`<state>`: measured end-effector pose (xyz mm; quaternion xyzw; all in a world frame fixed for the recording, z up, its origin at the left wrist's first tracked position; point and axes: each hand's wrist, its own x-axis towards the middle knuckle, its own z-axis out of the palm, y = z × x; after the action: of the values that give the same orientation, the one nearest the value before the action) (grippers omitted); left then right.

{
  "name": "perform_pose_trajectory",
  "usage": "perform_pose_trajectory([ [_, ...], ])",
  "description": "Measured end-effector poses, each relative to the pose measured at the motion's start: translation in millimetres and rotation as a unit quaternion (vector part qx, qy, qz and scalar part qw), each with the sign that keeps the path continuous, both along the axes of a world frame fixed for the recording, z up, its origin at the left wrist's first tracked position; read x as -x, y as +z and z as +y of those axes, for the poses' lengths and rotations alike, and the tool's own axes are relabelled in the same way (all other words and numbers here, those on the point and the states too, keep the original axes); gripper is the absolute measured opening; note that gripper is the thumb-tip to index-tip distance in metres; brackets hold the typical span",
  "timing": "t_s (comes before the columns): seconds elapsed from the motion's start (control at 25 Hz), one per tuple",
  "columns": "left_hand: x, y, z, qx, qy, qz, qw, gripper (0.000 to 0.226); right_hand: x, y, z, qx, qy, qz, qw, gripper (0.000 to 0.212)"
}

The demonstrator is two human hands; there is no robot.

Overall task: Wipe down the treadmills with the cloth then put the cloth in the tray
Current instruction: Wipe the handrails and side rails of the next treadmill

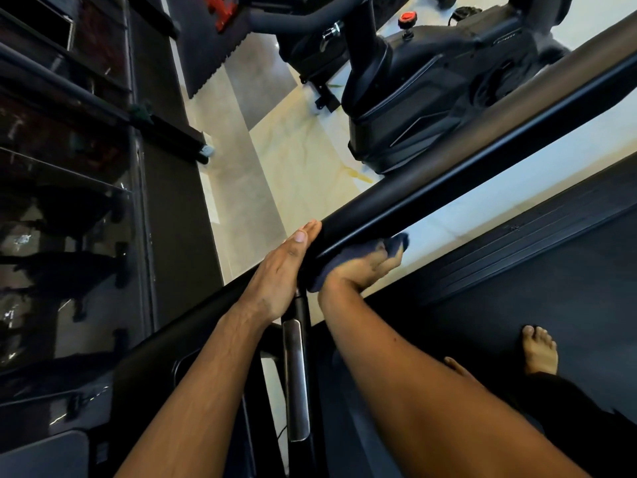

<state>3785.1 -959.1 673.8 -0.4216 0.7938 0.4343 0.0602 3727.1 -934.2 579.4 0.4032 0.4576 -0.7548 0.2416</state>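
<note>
Gripping blue cloth [344,257] in right hand [358,274], fingers curled round it, pressed up against underside of treadmill rail [448,177]. Resting left hand [279,270] flat against rail's near side, fingers straight and together, just beside cloth. Standing barefoot, foot [539,351] on belt [517,305]. Beyond rail, bike [413,98] on floor [293,160].

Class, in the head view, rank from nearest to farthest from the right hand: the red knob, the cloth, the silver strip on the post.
1. cloth: gripped in the right hand.
2. silver strip: below, on the post.
3. red knob: top, on the exercise bike.
</note>
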Motion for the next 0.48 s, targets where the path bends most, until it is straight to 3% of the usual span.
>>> perform_pose_trajectory([
  [0.08, -5, 1, -2, -0.003, 0.004, 0.004, 1.000, 0.073, -8, 3, 4, 0.059, 0.040, -0.033, 0.997, 0.056],
  [0.2, -11, 0, -1, -0.011, 0.019, 0.018, 1.000, 0.068, -10, 11, 6, -0.004, -0.001, 0.034, 0.999, 0.051],
  [0.32, -19, 4, 5, 0.001, 0.021, 0.012, 1.000, 0.063, -19, -24, -6, 0.056, 0.065, -0.063, 0.994, 0.080],
  [0.4, -20, 5, 6, 0.022, 0.010, 0.013, 1.000, 0.065, -32, -32, -3, 0.070, 0.106, -0.041, 0.991, 0.067],
  [0.48, -19, 4, 7, 0.042, -0.006, -0.004, 0.999, 0.067, -24, -15, 9, 0.102, 0.064, -0.035, 0.992, 0.049],
])
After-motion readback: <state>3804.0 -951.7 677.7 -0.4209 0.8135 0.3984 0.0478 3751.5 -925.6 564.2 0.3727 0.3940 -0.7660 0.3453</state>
